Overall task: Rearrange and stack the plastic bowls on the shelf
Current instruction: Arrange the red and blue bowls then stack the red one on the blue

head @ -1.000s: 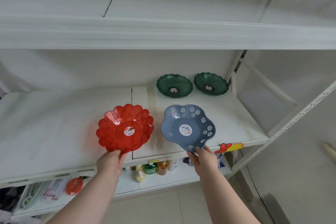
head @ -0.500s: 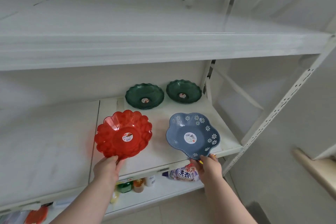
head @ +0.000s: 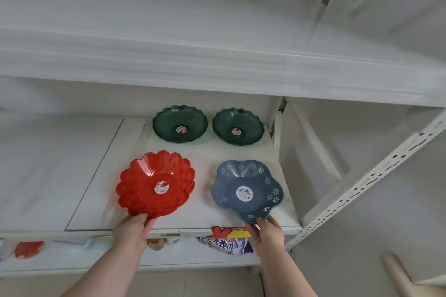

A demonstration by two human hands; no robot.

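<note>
A red scalloped plastic bowl (head: 154, 183) sits tilted over the front of the white shelf (head: 207, 152), and my left hand (head: 131, 230) grips its near rim. To its right a blue flower-shaped bowl (head: 247, 190) with white daisies is held at its near rim by my right hand (head: 266, 231). At the back of the same shelf stand two dark green scalloped bowls, one on the left (head: 179, 124) and one on the right (head: 237, 126), side by side and apart.
A white shelf board (head: 217, 62) hangs close above. A perforated metal upright (head: 366, 190) slants along the right side. The lower shelf holds a printed bag (head: 224, 246), small bottles (head: 156, 243) and a red item (head: 27, 248). The shelf's left half (head: 48, 164) is bare.
The view has shifted so the shelf's right end is more central. Both hands still hold their bowls, which have moved slightly further back over the shelf.
</note>
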